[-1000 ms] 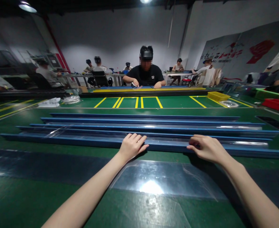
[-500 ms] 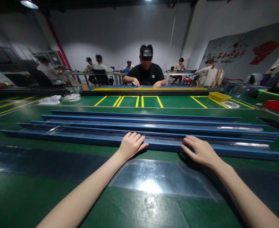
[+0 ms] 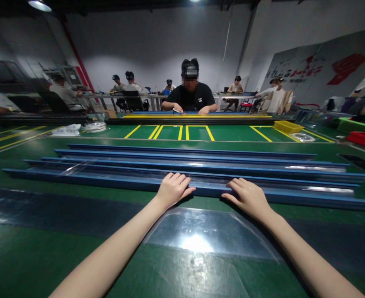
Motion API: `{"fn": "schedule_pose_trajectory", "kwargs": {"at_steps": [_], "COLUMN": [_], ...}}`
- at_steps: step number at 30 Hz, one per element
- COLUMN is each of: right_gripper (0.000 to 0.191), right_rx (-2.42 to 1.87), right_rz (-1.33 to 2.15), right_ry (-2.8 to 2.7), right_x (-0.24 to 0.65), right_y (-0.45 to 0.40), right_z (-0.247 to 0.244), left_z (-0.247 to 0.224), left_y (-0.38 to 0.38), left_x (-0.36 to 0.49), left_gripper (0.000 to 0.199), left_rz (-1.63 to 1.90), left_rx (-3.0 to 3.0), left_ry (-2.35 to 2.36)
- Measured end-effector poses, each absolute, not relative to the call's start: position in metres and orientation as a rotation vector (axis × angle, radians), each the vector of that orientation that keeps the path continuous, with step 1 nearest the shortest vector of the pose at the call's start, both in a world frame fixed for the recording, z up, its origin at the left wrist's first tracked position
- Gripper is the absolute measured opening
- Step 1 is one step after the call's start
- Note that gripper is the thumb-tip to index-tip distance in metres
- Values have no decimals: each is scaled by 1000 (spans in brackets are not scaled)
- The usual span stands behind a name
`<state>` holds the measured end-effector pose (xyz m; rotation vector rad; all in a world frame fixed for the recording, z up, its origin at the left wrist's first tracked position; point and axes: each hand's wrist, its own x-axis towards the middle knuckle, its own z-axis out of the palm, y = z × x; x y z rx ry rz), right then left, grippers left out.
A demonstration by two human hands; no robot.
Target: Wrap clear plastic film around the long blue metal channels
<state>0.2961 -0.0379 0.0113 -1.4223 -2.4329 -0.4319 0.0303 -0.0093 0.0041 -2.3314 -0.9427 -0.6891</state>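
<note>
Both hands are at the nearest of several long blue channel strips (image 3: pixel 92 179), which lies crosswise in front of me. My left hand (image 3: pixel 173 190) curls its fingers over the front wall into the trough, with the thumb along the outer face. To its right, my right hand (image 3: pixel 247 196) bends over the same wall in a like grip, thumb pointing left. The fingertips are partly hidden inside the strip. Clear film or sheet lies in the troughs. Below my wrists, a clear plastic sheet (image 3: pixel 201 227) lies flat and shiny on the green table (image 3: pixel 138 269).
More blue strips (image 3: pixel 201 156) lie parallel behind. Farther back are a yellow tray (image 3: pixel 286 126), a white coil (image 3: pixel 95 127), a red bin (image 3: pixel 364 140) and a dark flat object (image 3: pixel 359 163). Across the table sits a co-worker (image 3: pixel 190 97) in a black shirt; others sit beyond.
My right hand has moved left along the near strip, closer to my left hand, and its fingers now rest over the wall. My left hand has stayed almost in place.
</note>
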Motion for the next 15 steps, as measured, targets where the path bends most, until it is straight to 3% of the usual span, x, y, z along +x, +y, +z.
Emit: {"fn": "schedule_pose_trajectory", "kwargs": {"at_steps": [15], "right_gripper": [35], "right_rx": [-1416], "right_rz": [-449], "right_ry": [-2453], "right_x": [295], "right_y": [-39], "right_z": [12], "left_z": [5], "left_y": [-10], "left_x": [31], "left_gripper": [38], "left_rz": [-727], "left_rx": [-2278], "left_ry": [-904]}}
